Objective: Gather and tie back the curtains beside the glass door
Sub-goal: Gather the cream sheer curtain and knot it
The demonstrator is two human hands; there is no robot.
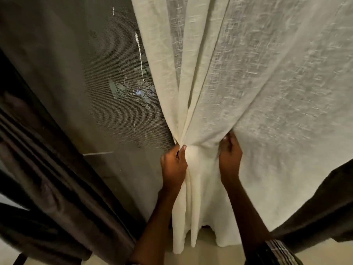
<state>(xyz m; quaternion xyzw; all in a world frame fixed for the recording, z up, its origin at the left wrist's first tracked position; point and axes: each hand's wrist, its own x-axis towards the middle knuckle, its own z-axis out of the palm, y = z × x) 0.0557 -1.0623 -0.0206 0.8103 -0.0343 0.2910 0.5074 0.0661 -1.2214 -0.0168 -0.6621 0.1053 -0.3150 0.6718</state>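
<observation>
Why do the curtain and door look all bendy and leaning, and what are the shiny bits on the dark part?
Head view: the wide lens fans straight lines outward, so the cream curtain and dark curtain seem to lean. The shiny streaks are light glinting on the door mesh. It is dim and soft at the edges; the left hand and right hand look fairly sharp.

Left hand (173, 165): clenched around gathered cream curtain (248, 83).
Right hand (230, 155): pinched a fold just right of the left hand.
Mesh door (86, 83): left of both hands.
</observation>
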